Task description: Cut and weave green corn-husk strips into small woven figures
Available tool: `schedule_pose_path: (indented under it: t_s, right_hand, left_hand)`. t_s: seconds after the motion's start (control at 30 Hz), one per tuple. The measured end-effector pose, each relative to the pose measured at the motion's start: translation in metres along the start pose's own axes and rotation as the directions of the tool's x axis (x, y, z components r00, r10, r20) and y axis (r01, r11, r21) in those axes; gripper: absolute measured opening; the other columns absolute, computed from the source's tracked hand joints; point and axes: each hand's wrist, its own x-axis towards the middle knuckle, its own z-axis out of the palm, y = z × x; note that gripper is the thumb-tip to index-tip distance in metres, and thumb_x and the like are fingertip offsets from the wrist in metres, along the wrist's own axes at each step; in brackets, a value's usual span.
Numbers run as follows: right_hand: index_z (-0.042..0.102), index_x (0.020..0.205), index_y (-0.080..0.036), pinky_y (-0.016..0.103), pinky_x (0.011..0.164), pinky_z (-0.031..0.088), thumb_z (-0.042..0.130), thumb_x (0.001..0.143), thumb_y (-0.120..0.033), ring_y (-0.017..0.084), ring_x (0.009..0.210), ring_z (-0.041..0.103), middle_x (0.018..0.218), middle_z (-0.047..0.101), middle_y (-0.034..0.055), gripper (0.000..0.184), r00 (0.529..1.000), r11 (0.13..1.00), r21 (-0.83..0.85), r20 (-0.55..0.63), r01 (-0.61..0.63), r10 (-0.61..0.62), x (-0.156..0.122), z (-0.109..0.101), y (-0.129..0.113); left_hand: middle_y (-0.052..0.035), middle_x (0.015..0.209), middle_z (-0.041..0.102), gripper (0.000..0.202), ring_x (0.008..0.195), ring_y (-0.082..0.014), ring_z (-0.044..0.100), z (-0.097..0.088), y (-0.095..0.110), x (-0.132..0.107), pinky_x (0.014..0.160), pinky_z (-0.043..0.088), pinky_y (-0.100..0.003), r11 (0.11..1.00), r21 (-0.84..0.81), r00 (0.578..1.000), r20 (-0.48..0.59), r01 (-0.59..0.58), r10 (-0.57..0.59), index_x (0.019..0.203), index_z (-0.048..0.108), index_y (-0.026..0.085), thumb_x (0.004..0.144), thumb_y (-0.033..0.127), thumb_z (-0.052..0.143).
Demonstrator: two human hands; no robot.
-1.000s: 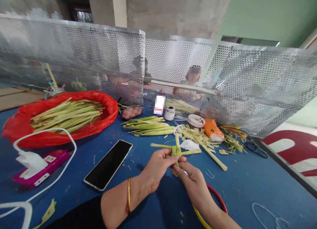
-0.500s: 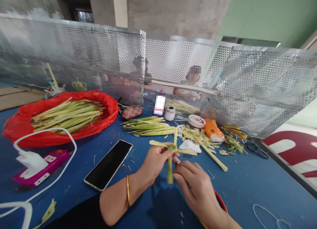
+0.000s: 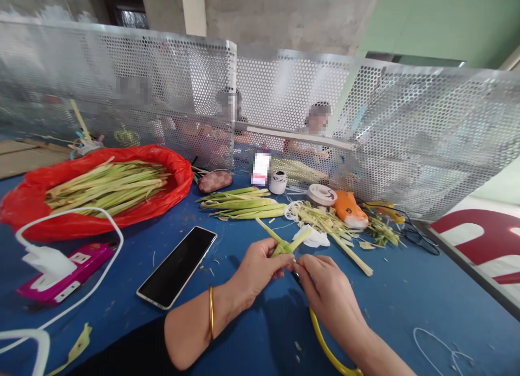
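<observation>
Leaf-strip knot [image 3: 281, 248] formed, strip ends [image 3: 301, 237] loose

The left hand [image 3: 255, 268] pinches the knot above the worktop [image 3: 390, 322]; the protruding ends seem left to finish. The right hand's [image 3: 328, 283] fingers bunch against it, their exact grip hidden.

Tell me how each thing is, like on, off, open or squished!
Left hand: closed, pinching
Folded leaf piece: held, ends sticking out
Right hand: fingers curled in, grip partly hidden
Flat phone: screen dark
Propped-up phone: screen lit
Red bag: open, leaf strips inside
Power strip: white plug in it
White tissue: crumpled
</observation>
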Motion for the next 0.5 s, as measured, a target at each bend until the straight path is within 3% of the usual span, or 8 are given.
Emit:
schedule_pose_path:
  t_s: [0.17,0.3,0.4,0.5]
  right_hand:
    - [0.045,0.068,-0.021,0.029,0.068,0.037,0.035,0.098,-0.031,0.018,0.066,0.054,0.061,0.055,0.0005,0.033,0.993,0.995,0.050,0.088,-0.086,0.081,0.001,-0.013,0.000]
    - [0.051,0.067,-0.021,0.028,0.062,0.036,0.041,0.093,-0.042,0.018,0.066,0.052,0.063,0.055,0.0011,0.035,0.941,0.910,0.274,0.216,-0.313,0.259,0.005,-0.016,0.007]
    - [0.057,0.070,-0.019,0.028,0.061,0.038,0.049,0.087,-0.052,0.017,0.065,0.051,0.066,0.058,0.0016,0.038,0.869,0.639,0.591,0.292,-0.493,0.400,0.009,-0.011,0.016]
    - [0.058,0.067,-0.017,0.026,0.058,0.038,0.064,0.078,-0.052,0.013,0.057,0.046,0.059,0.053,-0.0014,0.037,0.810,0.323,0.789,0.343,-0.523,0.475,0.010,-0.004,0.017]
  left_hand:
    - [0.0010,0.059,0.060,0.022,0.049,-0.0065,0.047,-0.003,0.005,0.003,0.051,0.037,-0.020,1.000,0.001,0.994,-0.107,-0.012,0.012,0.077,0.064,0.011,0.069,0.030,0.070]
    - [0.0002,0.063,0.062,0.025,0.052,-0.0075,0.050,-0.006,0.004,0.004,0.055,0.039,-0.021,1.000,-0.011,0.998,-0.063,0.024,-0.025,0.083,0.064,0.011,0.070,0.031,0.070]
    - [-0.0030,0.070,0.066,0.031,0.058,-0.0096,0.056,-0.008,0.007,0.001,0.061,0.043,-0.023,0.994,0.013,0.990,0.092,0.108,-0.108,0.090,0.065,0.011,0.070,0.034,0.072]
    - [-0.0069,0.077,0.068,0.041,0.060,-0.0109,0.059,-0.007,0.011,-0.004,0.066,0.046,-0.026,0.978,0.055,0.936,0.285,0.199,-0.207,0.092,0.067,0.011,0.076,0.049,0.064]
